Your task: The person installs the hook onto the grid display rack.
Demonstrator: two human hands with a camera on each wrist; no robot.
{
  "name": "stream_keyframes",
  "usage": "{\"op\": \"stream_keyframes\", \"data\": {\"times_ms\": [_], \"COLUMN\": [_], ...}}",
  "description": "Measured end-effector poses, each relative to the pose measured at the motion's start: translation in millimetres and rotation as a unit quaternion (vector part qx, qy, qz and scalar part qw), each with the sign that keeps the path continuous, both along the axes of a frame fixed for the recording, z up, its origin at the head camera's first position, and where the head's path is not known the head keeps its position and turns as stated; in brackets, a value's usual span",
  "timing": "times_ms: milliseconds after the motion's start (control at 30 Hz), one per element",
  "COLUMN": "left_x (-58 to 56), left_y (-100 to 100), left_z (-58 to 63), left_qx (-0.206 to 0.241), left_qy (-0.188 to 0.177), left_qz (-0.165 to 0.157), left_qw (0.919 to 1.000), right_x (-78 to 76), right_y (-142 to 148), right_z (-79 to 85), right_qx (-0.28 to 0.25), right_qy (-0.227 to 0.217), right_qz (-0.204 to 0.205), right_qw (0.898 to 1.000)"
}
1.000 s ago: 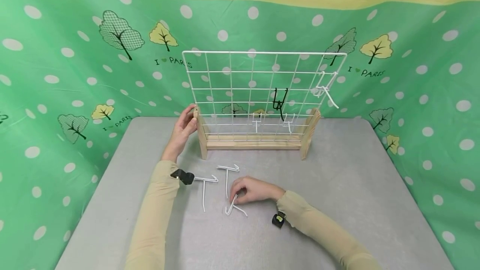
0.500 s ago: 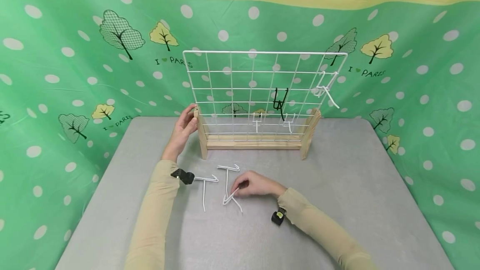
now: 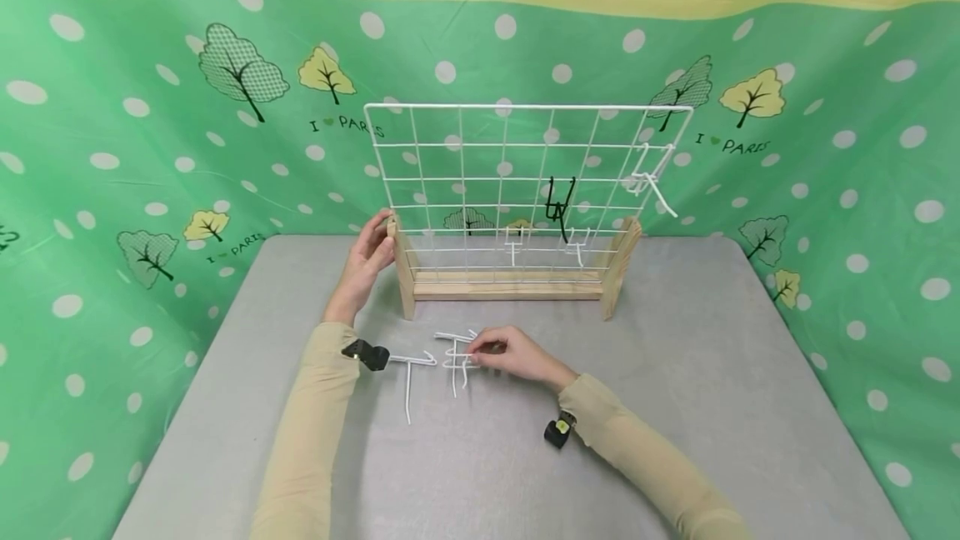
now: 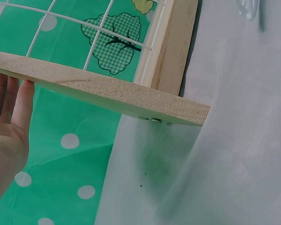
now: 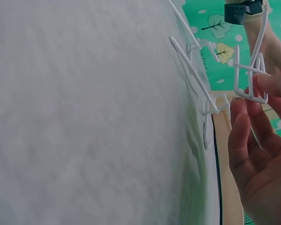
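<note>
Head view first: the right hand point(image 3: 513, 354) had a white wire hook point(image 3: 465, 373) over the table point(image 3: 465, 473), overlapping one loose hook point(image 3: 450, 336), a second loose hook point(image 3: 408, 390) off to the left. And there, the left hand point(image 3: 362, 267) touched the wooden upright point(image 3: 403, 269) beside the wire grid point(image 3: 480, 144)!

Left wrist: straightish fingers against the wood, that grip not wrapped round anything; the thumb was out of sight, so its pressure was hard to judge.

Over to the right wrist: grip clamped, thumb and finger on the hook's frame. It looked light, stiff, smooth, hardly fragile, perhaps apt to twist; the frame's side, away from the long prong, seemed the place to pinch.
</note>
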State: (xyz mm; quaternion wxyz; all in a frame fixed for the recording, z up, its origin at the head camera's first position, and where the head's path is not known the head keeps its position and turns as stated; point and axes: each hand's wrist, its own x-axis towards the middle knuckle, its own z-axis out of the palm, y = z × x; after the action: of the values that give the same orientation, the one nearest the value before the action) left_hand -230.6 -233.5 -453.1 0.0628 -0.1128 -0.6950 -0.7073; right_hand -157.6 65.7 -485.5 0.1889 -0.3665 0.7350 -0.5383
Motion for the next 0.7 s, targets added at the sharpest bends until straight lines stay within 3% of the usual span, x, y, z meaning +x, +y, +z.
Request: {"op": "stream_keyframes", "data": {"times_ms": [400, 700], "left_x": [-0.5, -1.4], "left_y": [-1.0, -1.1], "left_z": [-2.2, -1.8], "left_qx": [-0.004, -0.004], "left_qy": [-0.003, -0.003], "left_qz": [0.001, 0.001], "left_qw": [1.0000, 1.0000], "right_x": [3.5, -0.4], "right_y": [-3.0, -2.9], "right_z": [11.1, 17.4], "right_qx": [-0.019, -0.041], "right_qy": [-0.003, 0.001], "right_qz": [-0.083, -0.103], "right_qw": [0.996, 0.994]}}
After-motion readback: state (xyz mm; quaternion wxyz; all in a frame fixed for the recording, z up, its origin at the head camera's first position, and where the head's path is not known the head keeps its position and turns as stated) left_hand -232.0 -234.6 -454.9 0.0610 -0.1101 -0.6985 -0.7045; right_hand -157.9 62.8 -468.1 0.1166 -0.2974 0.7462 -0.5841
